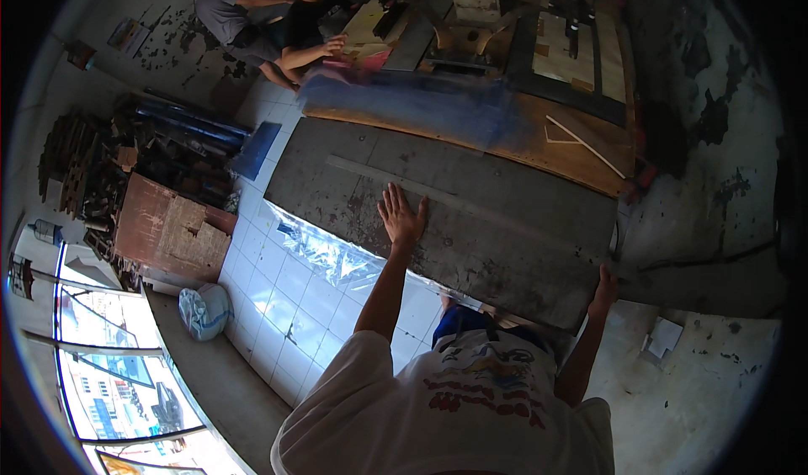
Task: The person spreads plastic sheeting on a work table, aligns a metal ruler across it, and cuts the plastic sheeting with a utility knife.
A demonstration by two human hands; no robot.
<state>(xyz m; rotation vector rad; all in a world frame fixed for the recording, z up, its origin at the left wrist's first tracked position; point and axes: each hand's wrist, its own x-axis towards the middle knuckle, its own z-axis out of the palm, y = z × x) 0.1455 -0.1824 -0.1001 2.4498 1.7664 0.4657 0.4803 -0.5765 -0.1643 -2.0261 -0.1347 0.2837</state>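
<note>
A long grey worktable (497, 222) with a scuffed, stained top stretches in front of me. My left hand (402, 216) lies flat on it left of the middle, its fingers spread and holding nothing. Just beyond those fingertips runs a thin, pale strip (383, 175), slanting down to the right across the surface. At the table's right end is my right hand (604, 291), fingers drawn together by the edge. What it grips there, if anything, is too small and dark to make out.
Behind the worktable stands a wooden table (539, 130) with blue sheeting (412, 105) and a loose wooden strip (585, 145). Two people (227, 16) are at the far left. Stacked scrap wood (172, 222), a white sack (204, 311) and clear plastic (337, 260) lie left.
</note>
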